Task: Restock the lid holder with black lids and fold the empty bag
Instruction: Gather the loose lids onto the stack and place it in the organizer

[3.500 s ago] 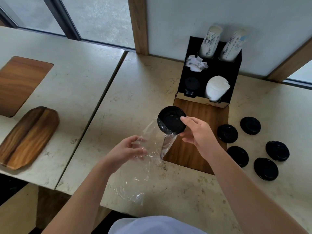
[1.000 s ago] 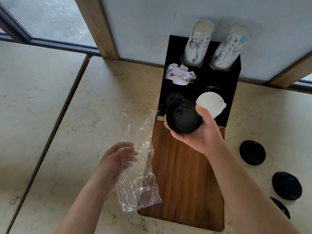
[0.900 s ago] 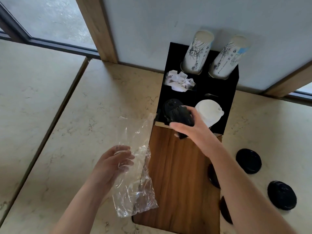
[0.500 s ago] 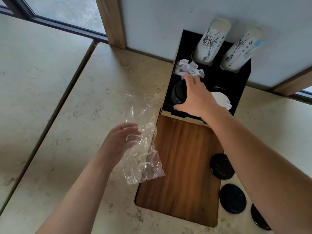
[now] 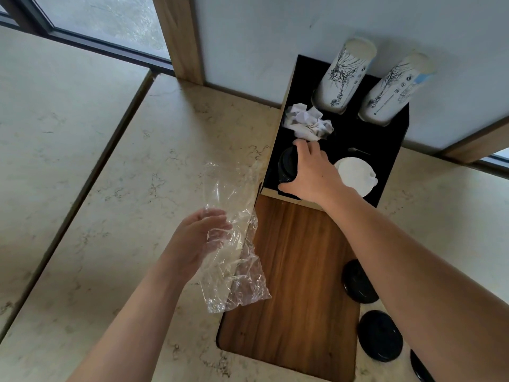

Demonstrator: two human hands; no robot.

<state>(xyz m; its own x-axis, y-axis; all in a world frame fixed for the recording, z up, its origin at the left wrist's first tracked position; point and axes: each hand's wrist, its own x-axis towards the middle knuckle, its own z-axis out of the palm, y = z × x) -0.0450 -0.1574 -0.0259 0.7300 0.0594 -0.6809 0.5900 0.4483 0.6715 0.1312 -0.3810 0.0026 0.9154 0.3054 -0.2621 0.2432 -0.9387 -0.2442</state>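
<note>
The black lid holder stands against the wall. My right hand reaches into its front left slot, fingers and thumb wrapped around a stack of black lids that sits in the slot. A stack of white lids fills the slot to the right. My left hand holds the crumpled clear plastic bag above the counter, left of the wooden inset. Loose black lids lie on the counter under my right forearm, partly hidden.
Two stacks of printed paper cups stand in the holder's back slots, and crumpled white paper fills the slot behind the black lids. The marble counter stretches left to a seam, a wooden post and a window.
My right hand carried the black lid stack from in front of the bag into the holder's front left slot. My left hand stayed on the bag, which now holds no lids.
</note>
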